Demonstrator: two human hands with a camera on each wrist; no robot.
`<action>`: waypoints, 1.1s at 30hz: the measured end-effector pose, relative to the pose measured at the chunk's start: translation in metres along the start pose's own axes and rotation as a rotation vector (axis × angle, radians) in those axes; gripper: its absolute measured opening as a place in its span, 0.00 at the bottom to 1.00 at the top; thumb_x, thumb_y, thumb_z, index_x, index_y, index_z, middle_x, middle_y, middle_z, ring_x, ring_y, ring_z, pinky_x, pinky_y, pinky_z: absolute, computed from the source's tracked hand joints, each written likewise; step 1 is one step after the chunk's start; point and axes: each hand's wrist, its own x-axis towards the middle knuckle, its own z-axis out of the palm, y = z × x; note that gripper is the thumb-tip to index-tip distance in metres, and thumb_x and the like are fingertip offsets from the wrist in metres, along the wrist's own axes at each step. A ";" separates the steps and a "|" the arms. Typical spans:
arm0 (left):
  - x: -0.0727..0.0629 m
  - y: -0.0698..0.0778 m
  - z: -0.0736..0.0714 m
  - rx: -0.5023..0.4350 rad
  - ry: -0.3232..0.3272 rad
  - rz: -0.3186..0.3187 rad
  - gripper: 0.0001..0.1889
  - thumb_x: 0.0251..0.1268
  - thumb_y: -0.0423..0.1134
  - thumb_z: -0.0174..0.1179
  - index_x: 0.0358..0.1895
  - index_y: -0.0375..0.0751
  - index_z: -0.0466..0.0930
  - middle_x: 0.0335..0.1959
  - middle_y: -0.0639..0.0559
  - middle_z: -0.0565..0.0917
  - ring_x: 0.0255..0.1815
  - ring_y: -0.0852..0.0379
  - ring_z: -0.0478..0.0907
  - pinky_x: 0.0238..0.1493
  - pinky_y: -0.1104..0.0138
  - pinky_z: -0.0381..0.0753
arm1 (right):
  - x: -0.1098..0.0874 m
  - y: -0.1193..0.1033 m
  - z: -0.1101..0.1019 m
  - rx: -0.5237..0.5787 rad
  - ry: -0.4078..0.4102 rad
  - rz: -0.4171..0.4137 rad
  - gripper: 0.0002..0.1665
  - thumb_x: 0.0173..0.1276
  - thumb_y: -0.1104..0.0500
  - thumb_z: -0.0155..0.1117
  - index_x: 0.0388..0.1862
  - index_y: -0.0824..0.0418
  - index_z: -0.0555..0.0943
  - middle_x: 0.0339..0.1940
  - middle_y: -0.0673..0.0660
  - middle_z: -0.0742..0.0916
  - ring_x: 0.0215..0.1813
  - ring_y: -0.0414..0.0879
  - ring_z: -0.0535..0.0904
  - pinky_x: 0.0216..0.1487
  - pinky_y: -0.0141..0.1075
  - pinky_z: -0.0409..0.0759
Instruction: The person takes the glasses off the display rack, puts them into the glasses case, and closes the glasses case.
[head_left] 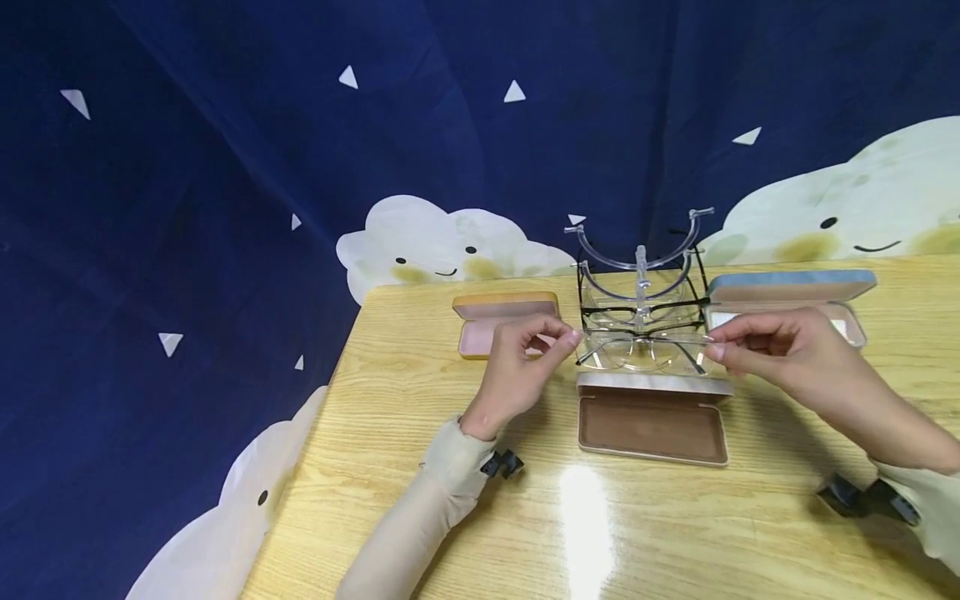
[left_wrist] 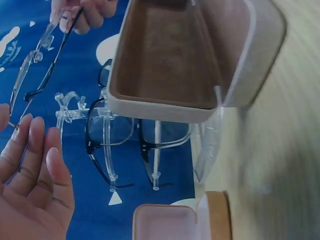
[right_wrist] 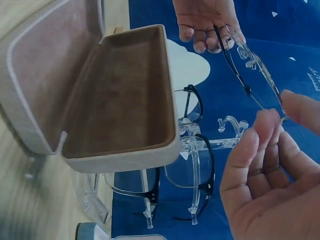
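Note:
A pair of clear-framed eyeglasses (head_left: 611, 353) with dark, thin temples is held up between both hands. My left hand (head_left: 517, 367) pinches its left end between thumb and fingertips. At the opposite end, the thumb and fingers of my right hand (head_left: 798, 358) pinch the frame near the hinge. In the right wrist view the temples of these eyeglasses (right_wrist: 270, 80) are folded in behind the front. Just behind them stands a clear display stand (head_left: 642, 262) carrying dark-framed glasses (head_left: 678, 305). Below the hands, a whitish glasses case (head_left: 652, 457) lies open, its brown inside bare.
A yellow glasses case (head_left: 506, 298) stands open left of the stand. On the right, behind my right hand, is an open blue case (head_left: 795, 283) with a white piece inside. Everything sits on a wooden table (head_left: 405, 358) against a dark blue cloth (head_left: 420, 133).

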 end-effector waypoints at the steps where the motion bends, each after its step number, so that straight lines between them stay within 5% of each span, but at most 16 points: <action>1: -0.002 -0.001 0.000 0.007 -0.012 -0.010 0.08 0.73 0.38 0.64 0.38 0.38 0.89 0.36 0.45 0.90 0.36 0.71 0.79 0.43 0.71 0.84 | -0.001 0.002 0.000 0.011 -0.017 -0.006 0.09 0.72 0.66 0.70 0.48 0.58 0.89 0.36 0.40 0.93 0.35 0.33 0.86 0.36 0.25 0.82; 8: -0.013 -0.006 -0.001 0.047 -0.100 -0.042 0.09 0.74 0.42 0.64 0.37 0.41 0.90 0.35 0.51 0.91 0.36 0.71 0.78 0.39 0.72 0.82 | -0.010 0.012 0.003 0.057 -0.085 -0.011 0.13 0.72 0.71 0.66 0.47 0.58 0.90 0.40 0.40 0.94 0.39 0.33 0.89 0.39 0.27 0.86; 20: -0.034 -0.018 0.004 0.049 -0.222 -0.037 0.08 0.74 0.40 0.65 0.38 0.41 0.90 0.33 0.50 0.91 0.26 0.67 0.75 0.31 0.73 0.81 | -0.027 0.027 0.011 0.003 -0.126 -0.027 0.13 0.69 0.72 0.68 0.43 0.56 0.90 0.28 0.44 0.91 0.28 0.38 0.84 0.30 0.30 0.84; 26: -0.038 -0.020 0.005 0.065 -0.309 -0.085 0.08 0.71 0.43 0.68 0.38 0.44 0.92 0.30 0.51 0.91 0.22 0.67 0.76 0.23 0.74 0.78 | -0.035 0.041 0.013 0.012 -0.158 -0.019 0.13 0.70 0.72 0.67 0.43 0.56 0.91 0.27 0.44 0.91 0.27 0.38 0.84 0.26 0.32 0.81; 33: -0.039 -0.024 0.009 0.131 -0.364 -0.123 0.08 0.69 0.44 0.71 0.36 0.44 0.93 0.27 0.54 0.92 0.21 0.63 0.82 0.20 0.75 0.76 | -0.038 0.056 0.019 0.005 -0.210 0.004 0.08 0.72 0.70 0.65 0.47 0.69 0.87 0.28 0.45 0.92 0.28 0.38 0.86 0.25 0.33 0.82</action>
